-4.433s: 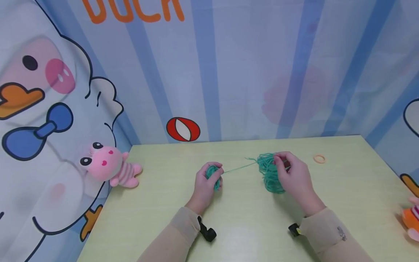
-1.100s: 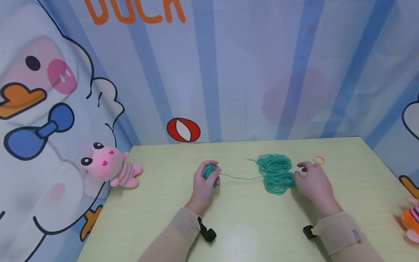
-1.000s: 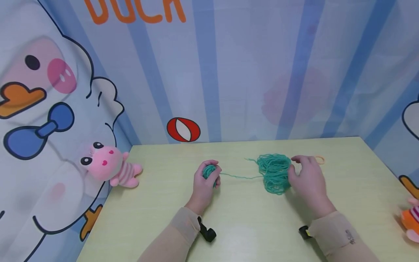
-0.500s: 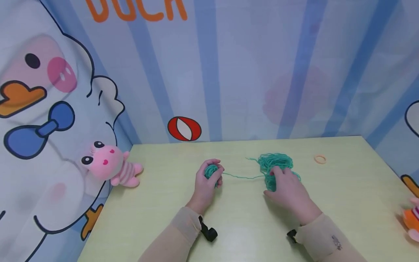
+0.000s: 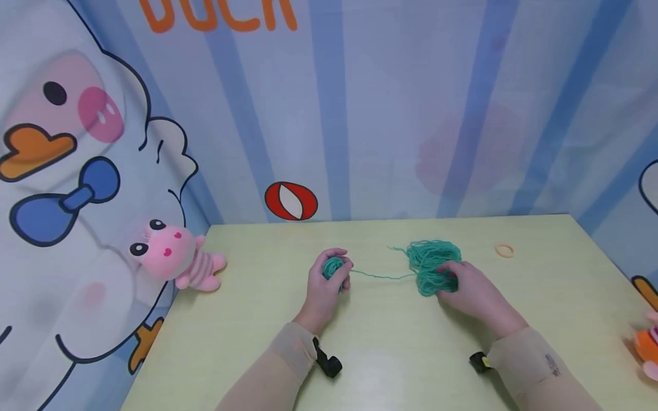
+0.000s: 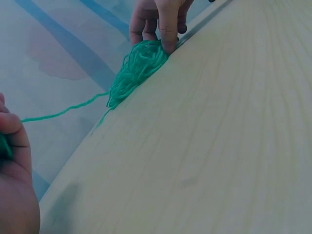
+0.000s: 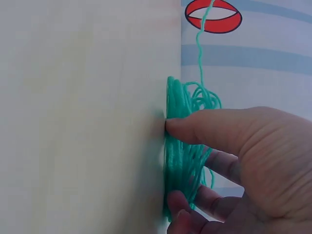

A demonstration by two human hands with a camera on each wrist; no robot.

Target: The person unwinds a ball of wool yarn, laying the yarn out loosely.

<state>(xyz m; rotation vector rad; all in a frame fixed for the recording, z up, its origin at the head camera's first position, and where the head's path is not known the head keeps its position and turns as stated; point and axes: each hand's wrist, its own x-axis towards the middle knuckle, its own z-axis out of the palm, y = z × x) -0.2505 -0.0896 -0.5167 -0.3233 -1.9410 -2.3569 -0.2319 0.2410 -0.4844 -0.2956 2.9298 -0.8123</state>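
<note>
My left hand (image 5: 321, 297) holds a small wound ball of green yarn (image 5: 333, 266) above the table, fingers and thumb curled round it. From the ball a slack strand (image 5: 382, 277) runs right to a loose skein of green yarn (image 5: 434, 252) lying on the table. My right hand (image 5: 475, 294) grips the near right part of that skein. In the right wrist view, the thumb (image 7: 195, 126) lies on one side of the loops (image 7: 176, 97) and the fingers on the other. The left wrist view shows the right hand's fingertips on the skein (image 6: 139, 68); the ball is mostly hidden there.
A peach-coloured ring (image 5: 504, 250) lies to the right of the skein. A pink plush toy (image 5: 177, 257) sits at the table's left edge, and an orange and pink toy (image 5: 649, 345) stands at the far right. A printed cloth backdrop (image 5: 390, 114) rises behind the table (image 5: 267, 257).
My right hand has released the skein's upper part, drawn back right, reached over the skein and now grips its near right side. The strand has gone slack. The left hand has barely moved.
</note>
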